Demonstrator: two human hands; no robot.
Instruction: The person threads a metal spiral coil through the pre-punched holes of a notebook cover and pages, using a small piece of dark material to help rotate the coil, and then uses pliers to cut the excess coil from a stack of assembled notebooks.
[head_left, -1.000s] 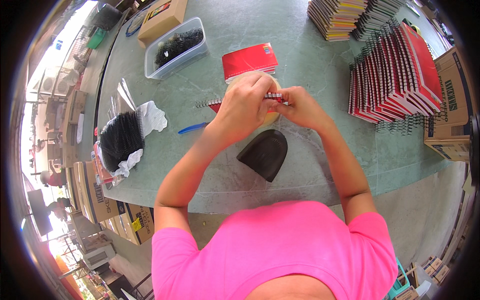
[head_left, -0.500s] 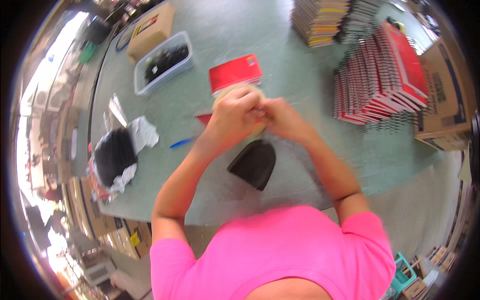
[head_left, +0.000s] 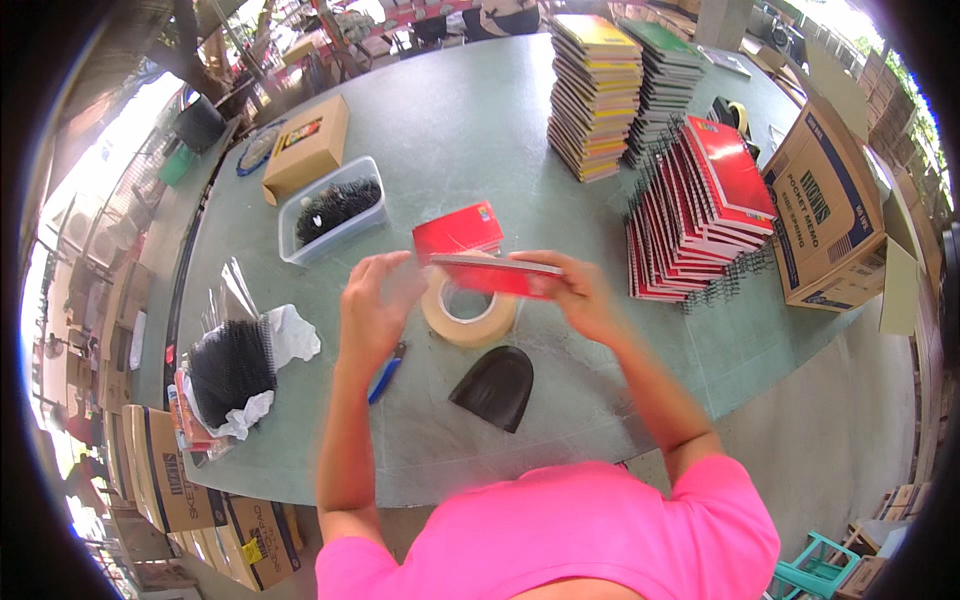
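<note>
My right hand [head_left: 582, 298] grips the right end of a thin red notebook [head_left: 490, 277], held edge-on above the table. Off its left end, my left hand [head_left: 372, 305] is slightly blurred, fingers apart, with nothing visible in it. Below the held notebook lies a wide roll of tan tape [head_left: 437, 318], partly covered by it. Another red notebook [head_left: 455, 228] rests on the table just beyond. Nearer me is a dark, round-ended flat piece [head_left: 497, 388]. A blue-handled tool [head_left: 388, 373] lies beside my left wrist, partly hidden.
A stack of red spiral notebooks [head_left: 700, 215] stands right, by an open carton [head_left: 825, 205]. Yellow-topped [head_left: 595, 100] and green-topped [head_left: 660, 85] stacks rise behind. Left are a clear bin [head_left: 345, 230] of black coils, a small carton [head_left: 308, 145] and a black bundle [head_left: 232, 370] in white wrapping.
My hands were together over the tape roll; now they are apart, the left drawn away to the left. The red notebook has come into plain sight in my right hand. The view has tilted up.
</note>
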